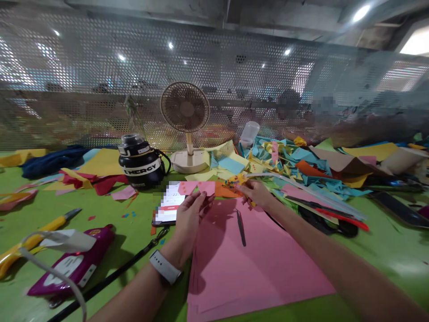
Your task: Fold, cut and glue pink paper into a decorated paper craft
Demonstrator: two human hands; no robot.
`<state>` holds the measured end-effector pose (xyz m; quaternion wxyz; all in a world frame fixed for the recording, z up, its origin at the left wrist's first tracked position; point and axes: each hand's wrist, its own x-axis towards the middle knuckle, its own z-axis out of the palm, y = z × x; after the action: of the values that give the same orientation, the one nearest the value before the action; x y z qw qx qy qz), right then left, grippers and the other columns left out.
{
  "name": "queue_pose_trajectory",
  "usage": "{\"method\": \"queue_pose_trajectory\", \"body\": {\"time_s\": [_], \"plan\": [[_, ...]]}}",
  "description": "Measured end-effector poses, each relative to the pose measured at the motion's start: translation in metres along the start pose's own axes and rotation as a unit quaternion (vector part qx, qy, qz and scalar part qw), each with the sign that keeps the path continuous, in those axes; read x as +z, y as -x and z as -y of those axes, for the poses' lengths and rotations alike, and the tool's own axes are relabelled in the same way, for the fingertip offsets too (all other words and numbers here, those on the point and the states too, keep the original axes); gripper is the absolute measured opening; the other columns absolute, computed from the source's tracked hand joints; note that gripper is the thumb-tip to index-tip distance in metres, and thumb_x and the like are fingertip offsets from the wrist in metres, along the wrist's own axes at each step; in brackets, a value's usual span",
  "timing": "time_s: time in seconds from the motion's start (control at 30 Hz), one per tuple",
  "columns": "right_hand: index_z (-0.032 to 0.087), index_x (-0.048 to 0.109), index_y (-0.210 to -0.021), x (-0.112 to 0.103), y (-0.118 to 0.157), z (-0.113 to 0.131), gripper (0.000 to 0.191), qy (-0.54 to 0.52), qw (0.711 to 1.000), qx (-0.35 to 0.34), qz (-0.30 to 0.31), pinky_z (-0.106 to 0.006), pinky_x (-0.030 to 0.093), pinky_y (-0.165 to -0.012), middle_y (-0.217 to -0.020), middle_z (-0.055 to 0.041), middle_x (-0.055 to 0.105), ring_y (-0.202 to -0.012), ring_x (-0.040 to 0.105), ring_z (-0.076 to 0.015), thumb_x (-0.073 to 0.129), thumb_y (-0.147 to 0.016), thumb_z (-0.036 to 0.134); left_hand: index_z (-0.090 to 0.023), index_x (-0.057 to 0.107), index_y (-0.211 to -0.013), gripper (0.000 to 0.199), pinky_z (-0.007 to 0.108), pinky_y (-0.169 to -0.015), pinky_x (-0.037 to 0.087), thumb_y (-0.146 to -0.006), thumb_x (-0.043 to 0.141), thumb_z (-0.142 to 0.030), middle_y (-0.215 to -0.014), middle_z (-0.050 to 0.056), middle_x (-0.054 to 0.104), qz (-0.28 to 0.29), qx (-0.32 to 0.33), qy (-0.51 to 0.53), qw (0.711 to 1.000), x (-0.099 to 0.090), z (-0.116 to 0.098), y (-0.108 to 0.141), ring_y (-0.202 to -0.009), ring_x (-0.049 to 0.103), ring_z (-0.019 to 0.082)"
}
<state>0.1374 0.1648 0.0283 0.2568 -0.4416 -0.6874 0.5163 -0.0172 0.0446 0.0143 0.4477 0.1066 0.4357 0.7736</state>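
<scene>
Left hand (191, 210) pinches a pink paper strip (209, 187) between thumb and fingers, presumably to steady it. Right hand (258, 194) grips a yellow patterned item (236, 180) toward the strip's 3 o'clock, likely for control. Tweezers (241, 229) lie on pink sheets (264, 268) at 6 o'clock from that item, apparently for easy reach. Strip: narrow, small orange-red marks; exact edges unclear.
</scene>
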Motion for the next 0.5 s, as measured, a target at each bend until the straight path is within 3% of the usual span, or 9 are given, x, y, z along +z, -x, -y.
{"method": "queue_pose_trajectory", "body": {"time_s": [0.5], "plan": [[0.017,0.054,-0.067,-0.007,0.007,0.015,0.021,-0.002,0.999,-0.032,-0.034,-0.014,0.032,-0.031,-0.039,0.0055,0.054,-0.032,0.048,-0.0063,0.062,-0.080,0.031,-0.014,0.063,-0.078,0.014,0.025,-0.068,0.056,-0.072,0.075,-0.015,-0.074,0.005,0.072,0.005,0.002,-0.016,1.000,-0.003,0.002,-0.005,-0.070,0.072,0.017]]}}
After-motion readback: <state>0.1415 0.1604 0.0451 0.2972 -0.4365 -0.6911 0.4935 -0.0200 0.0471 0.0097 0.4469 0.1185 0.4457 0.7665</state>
